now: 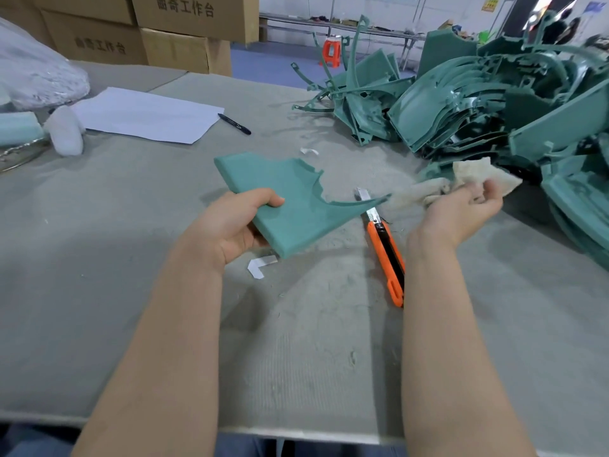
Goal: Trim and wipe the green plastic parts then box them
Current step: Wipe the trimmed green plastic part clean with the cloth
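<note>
Gripping part by its thick straight edge, left hand; right hand clutches rag. Part seems light, stiff; thin curved tip probably fragile.

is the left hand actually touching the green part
Touching. The head view shows the left hand gripping the green part, thumb pressed on its top face.

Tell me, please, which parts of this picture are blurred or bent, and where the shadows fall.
Head view: the green part in the left hand is sharp; the cloth in the right hand looks slightly smeared, as does the far top of the pile; the wide lens curves the table edges; soft shadows lie on it near both hands.
</note>
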`<state>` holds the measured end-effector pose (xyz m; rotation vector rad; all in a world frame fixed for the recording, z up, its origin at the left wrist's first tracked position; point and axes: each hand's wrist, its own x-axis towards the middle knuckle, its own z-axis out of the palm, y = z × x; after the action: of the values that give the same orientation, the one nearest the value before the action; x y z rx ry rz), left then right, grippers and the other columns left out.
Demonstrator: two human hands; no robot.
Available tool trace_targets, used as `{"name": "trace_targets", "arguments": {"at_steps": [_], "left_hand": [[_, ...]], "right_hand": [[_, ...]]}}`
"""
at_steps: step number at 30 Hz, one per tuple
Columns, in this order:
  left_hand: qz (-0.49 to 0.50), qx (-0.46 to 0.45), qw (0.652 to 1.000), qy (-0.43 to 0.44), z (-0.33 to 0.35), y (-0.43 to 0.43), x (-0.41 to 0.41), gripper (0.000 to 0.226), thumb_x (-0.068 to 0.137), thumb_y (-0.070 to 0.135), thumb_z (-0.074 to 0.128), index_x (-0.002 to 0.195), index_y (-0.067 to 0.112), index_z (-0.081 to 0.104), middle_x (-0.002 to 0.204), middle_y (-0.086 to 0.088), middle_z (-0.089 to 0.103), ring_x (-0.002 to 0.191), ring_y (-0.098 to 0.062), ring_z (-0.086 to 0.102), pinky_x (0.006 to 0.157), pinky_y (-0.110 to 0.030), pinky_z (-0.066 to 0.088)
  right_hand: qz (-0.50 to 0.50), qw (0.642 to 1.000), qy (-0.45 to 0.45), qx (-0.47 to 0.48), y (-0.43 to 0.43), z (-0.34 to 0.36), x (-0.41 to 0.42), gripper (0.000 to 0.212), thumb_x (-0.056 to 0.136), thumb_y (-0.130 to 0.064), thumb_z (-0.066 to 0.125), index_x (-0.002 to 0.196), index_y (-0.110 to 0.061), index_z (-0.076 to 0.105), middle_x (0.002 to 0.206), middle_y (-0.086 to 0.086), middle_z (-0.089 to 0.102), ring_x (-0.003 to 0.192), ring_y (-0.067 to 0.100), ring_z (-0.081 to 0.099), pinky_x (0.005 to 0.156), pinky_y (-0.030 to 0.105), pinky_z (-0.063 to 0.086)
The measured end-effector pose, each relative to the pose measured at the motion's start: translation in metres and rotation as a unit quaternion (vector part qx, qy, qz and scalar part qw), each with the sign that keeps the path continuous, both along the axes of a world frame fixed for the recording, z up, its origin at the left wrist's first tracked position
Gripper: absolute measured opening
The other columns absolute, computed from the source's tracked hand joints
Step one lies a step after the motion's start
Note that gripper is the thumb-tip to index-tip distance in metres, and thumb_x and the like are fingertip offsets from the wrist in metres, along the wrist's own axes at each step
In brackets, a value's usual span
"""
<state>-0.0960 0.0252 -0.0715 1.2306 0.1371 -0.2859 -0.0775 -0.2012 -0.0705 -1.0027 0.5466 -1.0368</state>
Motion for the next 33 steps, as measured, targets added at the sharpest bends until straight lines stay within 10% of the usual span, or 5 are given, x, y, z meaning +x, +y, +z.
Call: {"name": "trace_targets", "arguments": {"at_steps": [13,19,24,30,33], "left_hand": [[-0.004,0.021,1.0,-0.014,0.003,0.003,-0.002,0.027,0.084,0.003,0.054,0.108,0.01,0.064,0.101,-0.007,0.072,0.088,-0.022,0.07,0.078,-0.037,0.058],[0.083,0.041,0.994,-0.063,0.002,0.004,0.005,0.023,0.083,0.004,0.057,0.102,0.016,0.063,0.085,0.002,0.072,0.072,-0.014,0.069,0.064,-0.028,0.059],[0.094,-0.007,0.992,-0.081,0.003,-0.001,0.004,0.024,0.083,0.004,0.058,0.103,0.015,0.064,0.087,0.002,0.074,0.078,-0.015,0.071,0.066,-0.028,0.059],[0.055,-0.018,0.995,-0.079,0.004,-0.007,-0.001,0.033,0.082,0.004,0.058,0.115,0.008,0.062,0.101,-0.005,0.072,0.092,-0.021,0.069,0.084,-0.038,0.058],[0.044,-0.025,0.996,-0.067,0.005,-0.008,-0.002,0.03,0.083,0.004,0.057,0.112,0.009,0.063,0.099,-0.006,0.072,0.09,-0.022,0.069,0.083,-0.037,0.057]], "right_hand": [[0.026,0.958,0.145,-0.245,0.014,-0.012,0.001,0.054,0.101,-0.002,0.037,0.152,-0.015,0.024,0.161,0.015,0.003,0.149,0.022,0.007,0.08,-0.015,0.009],[0.096,0.956,0.163,-0.225,0.024,-0.013,0.0,0.07,0.101,-0.021,0.045,0.154,-0.028,0.001,0.125,-0.003,0.056,0.096,0.017,0.059,0.088,0.028,0.043],[0.176,0.969,0.064,-0.16,0.031,-0.008,0.0,0.113,0.083,-0.024,0.075,0.151,-0.032,-0.015,0.159,0.007,0.02,0.123,0.009,0.048,0.101,0.027,0.036],[0.123,0.974,0.119,-0.151,0.031,-0.008,0.007,0.015,0.097,-0.014,0.051,0.11,-0.008,0.056,0.101,0.002,0.063,0.085,0.011,0.059,0.076,0.031,0.049],[0.092,0.986,0.099,-0.1,0.029,-0.005,0.004,0.039,0.102,-0.039,0.042,0.077,-0.013,0.058,0.077,-0.002,0.063,0.07,0.009,0.06,0.066,0.029,0.05]]}}
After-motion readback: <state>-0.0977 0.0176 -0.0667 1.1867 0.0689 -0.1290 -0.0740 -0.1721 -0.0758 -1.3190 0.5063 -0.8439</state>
